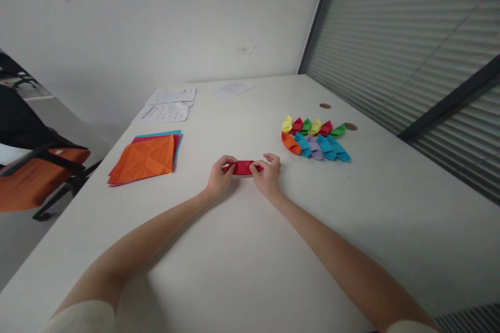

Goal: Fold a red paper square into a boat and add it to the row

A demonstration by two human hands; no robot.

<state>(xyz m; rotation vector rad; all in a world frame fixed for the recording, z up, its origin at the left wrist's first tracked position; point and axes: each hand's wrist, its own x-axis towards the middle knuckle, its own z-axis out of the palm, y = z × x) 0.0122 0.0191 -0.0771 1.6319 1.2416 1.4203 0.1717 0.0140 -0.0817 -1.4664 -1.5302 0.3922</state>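
Your left hand (220, 175), folded red paper (243, 167), your right hand (269, 177): both ends pinched, over the white table (242, 255).
Clock centred on the red paper, 12 away from you: orange-seated chair (42, 179) off the table at 9; stack of colored sheets (145, 158) at 9 too, nearer, creased orange on top, blue and red edges showing; printed pages (167, 105) at 10; your left hand right at 9, narrow grip, thumb and fingers on the paper's left end; another printed sheet (232, 90) at 12; your right hand at 3, thumb and index closed on the right end, other fingers raised; folded paper pieces (315, 140) between 2 and 3, two rows, mixed colors; window blinds (394, 36) at 2. Can't tell whether the red paper touches the table.
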